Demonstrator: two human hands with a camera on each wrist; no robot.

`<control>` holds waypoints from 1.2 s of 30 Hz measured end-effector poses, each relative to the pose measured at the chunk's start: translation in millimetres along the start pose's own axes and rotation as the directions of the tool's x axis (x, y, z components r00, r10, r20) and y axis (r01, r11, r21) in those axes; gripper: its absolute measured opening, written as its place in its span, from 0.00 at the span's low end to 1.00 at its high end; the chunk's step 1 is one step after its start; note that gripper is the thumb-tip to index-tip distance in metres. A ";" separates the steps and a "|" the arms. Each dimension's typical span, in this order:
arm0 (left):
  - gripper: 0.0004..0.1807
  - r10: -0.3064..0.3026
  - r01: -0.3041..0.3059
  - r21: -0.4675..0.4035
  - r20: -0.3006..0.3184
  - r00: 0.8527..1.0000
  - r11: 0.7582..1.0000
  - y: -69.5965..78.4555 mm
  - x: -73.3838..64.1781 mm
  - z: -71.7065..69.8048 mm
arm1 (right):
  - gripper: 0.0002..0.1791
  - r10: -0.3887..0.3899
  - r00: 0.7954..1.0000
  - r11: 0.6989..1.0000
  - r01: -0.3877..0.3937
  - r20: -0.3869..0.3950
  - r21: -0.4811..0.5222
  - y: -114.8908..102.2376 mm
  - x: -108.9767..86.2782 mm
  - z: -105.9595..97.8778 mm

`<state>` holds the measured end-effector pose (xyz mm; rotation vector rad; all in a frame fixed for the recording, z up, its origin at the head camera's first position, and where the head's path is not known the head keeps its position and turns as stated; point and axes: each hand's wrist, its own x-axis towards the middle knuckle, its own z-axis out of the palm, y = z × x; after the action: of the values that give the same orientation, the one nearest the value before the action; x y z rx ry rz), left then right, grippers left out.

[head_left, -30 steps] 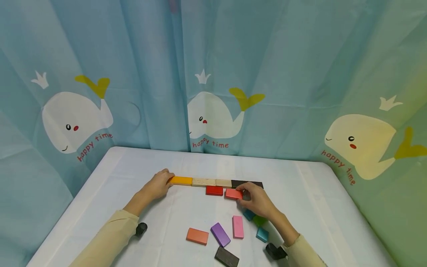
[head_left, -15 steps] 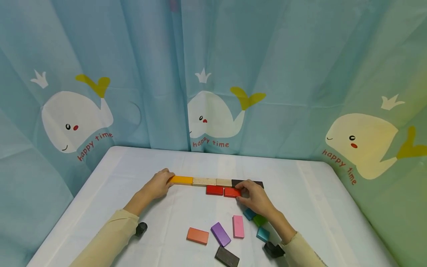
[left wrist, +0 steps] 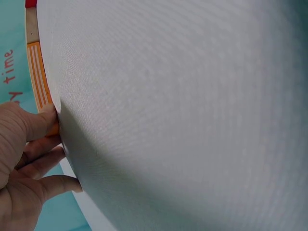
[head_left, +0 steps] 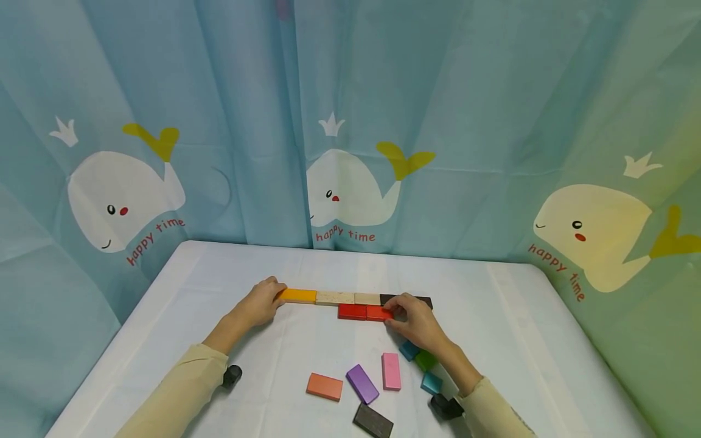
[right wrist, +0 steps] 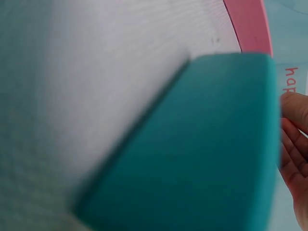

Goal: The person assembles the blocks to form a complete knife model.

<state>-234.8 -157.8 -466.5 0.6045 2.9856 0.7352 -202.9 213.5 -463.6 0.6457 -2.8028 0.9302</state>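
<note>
A row of blocks lies across the far part of the table. At its left end my left hand [head_left: 261, 303] pinches the yellow-orange block [head_left: 299, 296], whose striped side [left wrist: 39, 74] shows in the left wrist view. Bare wood blocks [head_left: 335, 298] and a dark block [head_left: 424, 300] continue that row. In front of it lie two red blocks end to end. My right hand [head_left: 418, 322] holds the right red block [head_left: 376, 313] by its right end, against the left red block [head_left: 352, 311]. In the right wrist view a teal block [right wrist: 197, 149] hides much of the scene.
Nearer me lie a salmon block [head_left: 325, 387], a purple block [head_left: 362, 384], a pink block [head_left: 391, 371] and a dark block [head_left: 373, 421]. Blue, green [head_left: 425, 360] and teal [head_left: 431, 383] blocks lie beneath my right forearm. A whale-print curtain [head_left: 471, 121] hangs behind the table.
My right hand has slid the right red block leftward and slightly away from me, closing the gap to the other red block. My left hand stays at the yellow-orange block.
</note>
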 end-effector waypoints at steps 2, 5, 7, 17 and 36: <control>0.12 0.003 -0.003 0.001 -0.001 1.000 1.000 -0.6 0.0 0.2 | 0.14 0.003 1.000 1.000 -0.003 -0.002 -0.002 -1.0 0.0 -0.3; 0.12 0.004 -0.004 0.001 -0.001 1.000 1.000 -1.2 0.2 0.0 | 0.14 0.011 1.000 1.000 -0.011 -0.012 0.005 -3.1 -2.4 -1.6; 0.12 0.001 -0.001 -0.001 0.001 1.000 1.000 -1.2 0.1 -0.3 | 0.13 0.008 1.000 1.000 -0.007 -0.016 0.016 -5.8 -6.1 -3.3; 0.13 -0.006 0.006 -0.004 0.004 1.000 1.000 -0.2 -0.5 -1.8 | 0.12 -0.059 0.998 0.989 0.060 -0.011 0.137 -25.3 -39.9 -5.9; 0.14 -0.011 0.011 -0.004 -0.002 1.000 1.000 -0.6 -0.7 0.0 | 0.13 -0.055 0.998 0.997 0.057 -0.043 0.046 -53.5 -89.5 -1.8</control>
<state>-234.4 -158.5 -466.8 0.5873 2.9855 0.7418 -99.1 208.1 -454.6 0.6984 -2.7191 0.9908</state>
